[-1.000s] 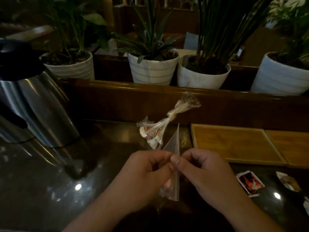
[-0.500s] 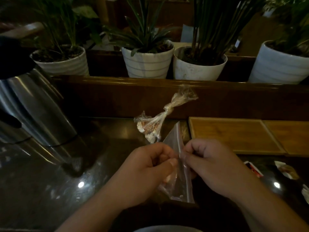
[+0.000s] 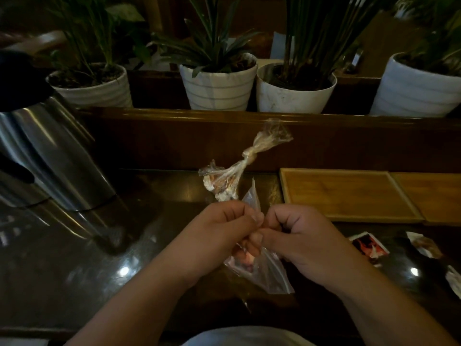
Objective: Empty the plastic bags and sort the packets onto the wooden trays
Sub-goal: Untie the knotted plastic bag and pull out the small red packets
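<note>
Head view: both hands, left hand (image 3: pixel 219 231) and right hand (image 3: pixel 306 238), pinch the mouth of a clear plastic bag (image 3: pixel 262 268) just in front of the wooden tray (image 3: pixel 349 196), grip clamped on opposite lips, probably to pull it open. Knotted bag (image 3: pixel 232 176) waits left of the tray; loose packets (image 3: pixel 370 247) lie in front of it.

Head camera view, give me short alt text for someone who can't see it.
Two bare hands, left hand and right hand, pinch a clear plastic bag above a dark glossy table. A knotted bag of packets lies behind, two empty wooden trays at right, loose packets nearer.
</note>
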